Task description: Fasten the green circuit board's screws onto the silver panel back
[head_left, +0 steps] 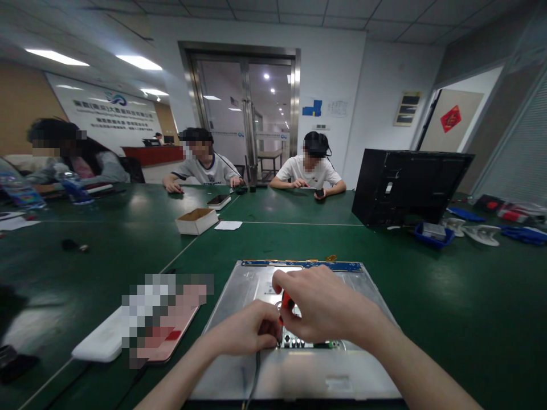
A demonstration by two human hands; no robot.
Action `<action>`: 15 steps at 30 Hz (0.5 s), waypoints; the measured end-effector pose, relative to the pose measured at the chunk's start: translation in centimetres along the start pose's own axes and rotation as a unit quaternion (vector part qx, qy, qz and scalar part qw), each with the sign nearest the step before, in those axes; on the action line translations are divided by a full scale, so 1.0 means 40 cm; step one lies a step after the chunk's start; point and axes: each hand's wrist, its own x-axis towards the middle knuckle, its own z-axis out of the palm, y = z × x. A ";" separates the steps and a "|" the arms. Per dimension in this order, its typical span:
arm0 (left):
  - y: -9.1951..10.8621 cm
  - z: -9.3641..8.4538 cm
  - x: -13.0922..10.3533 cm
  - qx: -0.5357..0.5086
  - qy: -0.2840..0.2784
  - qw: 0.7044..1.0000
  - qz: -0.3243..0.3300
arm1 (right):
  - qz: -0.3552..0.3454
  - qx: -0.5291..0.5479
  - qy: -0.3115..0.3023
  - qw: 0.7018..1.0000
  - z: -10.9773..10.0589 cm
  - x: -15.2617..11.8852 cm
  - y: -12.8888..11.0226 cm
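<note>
On our green counter point(448, 296), the metal panel point(307, 376) lies lower centre. Our right hand point(320, 299) grips an orange-handled tool point(287, 300); our left hand point(243, 330) bends beside it, its hold hidden. We judge this screwdriving, next calling for steadiness.

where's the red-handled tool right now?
Head view, lower half, just right of centre: the red-handled tool is in the right hand, above the silver panel, with the left hand close on its left.
</note>
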 end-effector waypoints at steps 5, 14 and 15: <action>0.004 -0.003 -0.004 0.006 0.006 0.999 0.031 | 0.006 0.011 -0.002 1.000 -0.001 0.000 -0.001; -0.006 -0.001 0.001 -0.003 -0.005 1.000 0.010 | 0.010 0.004 0.001 1.000 0.004 0.000 0.000; -0.007 -0.001 0.000 -0.003 -0.003 1.000 0.019 | 0.012 0.008 0.000 1.000 0.003 0.000 -0.001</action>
